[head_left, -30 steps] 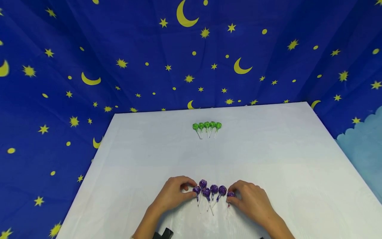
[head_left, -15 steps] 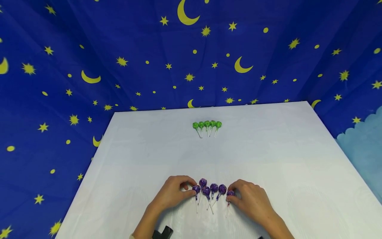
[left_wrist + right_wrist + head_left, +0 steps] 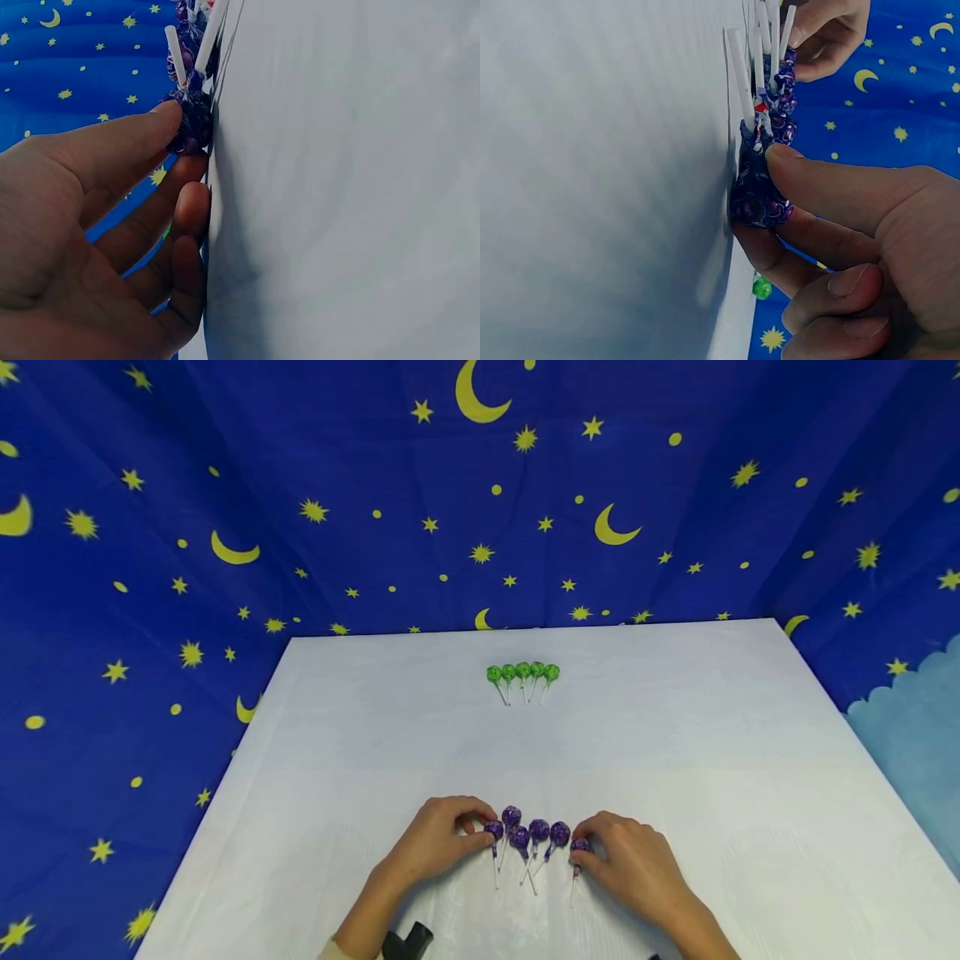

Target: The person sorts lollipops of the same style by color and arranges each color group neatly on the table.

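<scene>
Several purple-wrapped lollipops [image 3: 538, 831] lie in a loose row near the front of the white table, sticks toward me and some of them crossed. At the row's left end my left hand [image 3: 438, 837] pinches the head of one lollipop [image 3: 193, 124] between thumb and fingers. On the opposite end, my right hand [image 3: 633, 858] pinches another lollipop [image 3: 761, 191] by its wrapped head, its stick pointing toward me. That lollipop lies slightly apart from its neighbours. Both held lollipops rest on or very near the table surface.
Several green lollipops [image 3: 522, 671] lie fanned out side by side toward the back of the white table [image 3: 375, 718]. A black object [image 3: 408, 941] shows beside the left forearm. Blue cloth with yellow moons and stars [image 3: 420, 460] hangs behind the table and at its sides.
The leftmost purple lollipop's stick has swung into view, pointing straight toward me, as my left fingers turned it. My right hand stays almost still. The view has shifted slightly.
</scene>
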### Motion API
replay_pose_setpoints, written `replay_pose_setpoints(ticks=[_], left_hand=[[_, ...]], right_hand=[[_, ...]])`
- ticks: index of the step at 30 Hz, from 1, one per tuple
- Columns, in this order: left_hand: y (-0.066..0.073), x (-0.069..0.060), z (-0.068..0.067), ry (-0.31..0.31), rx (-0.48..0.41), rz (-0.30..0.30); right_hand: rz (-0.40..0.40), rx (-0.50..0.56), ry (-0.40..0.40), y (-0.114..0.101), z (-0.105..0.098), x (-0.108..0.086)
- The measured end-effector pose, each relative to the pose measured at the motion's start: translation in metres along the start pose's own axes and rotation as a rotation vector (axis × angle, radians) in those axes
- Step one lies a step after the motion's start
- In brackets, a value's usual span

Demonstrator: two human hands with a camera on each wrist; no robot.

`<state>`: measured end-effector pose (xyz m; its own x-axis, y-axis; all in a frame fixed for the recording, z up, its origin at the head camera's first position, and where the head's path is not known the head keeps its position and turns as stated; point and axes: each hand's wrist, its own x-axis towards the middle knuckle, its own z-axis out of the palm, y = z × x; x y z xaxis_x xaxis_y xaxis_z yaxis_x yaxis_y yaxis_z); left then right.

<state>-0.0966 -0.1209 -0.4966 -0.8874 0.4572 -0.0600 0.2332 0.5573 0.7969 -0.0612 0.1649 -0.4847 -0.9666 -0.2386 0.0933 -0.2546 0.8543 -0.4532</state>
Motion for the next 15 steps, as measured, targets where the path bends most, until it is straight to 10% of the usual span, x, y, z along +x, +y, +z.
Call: replay_pose_setpoints(ticks=[15], left_hand=[[0.001, -0.001, 0.000, 0.006, 0.015, -0.008]], right_hand=[[-0.005, 0.098, -0.090, 0.004, -0.025, 0.013]])
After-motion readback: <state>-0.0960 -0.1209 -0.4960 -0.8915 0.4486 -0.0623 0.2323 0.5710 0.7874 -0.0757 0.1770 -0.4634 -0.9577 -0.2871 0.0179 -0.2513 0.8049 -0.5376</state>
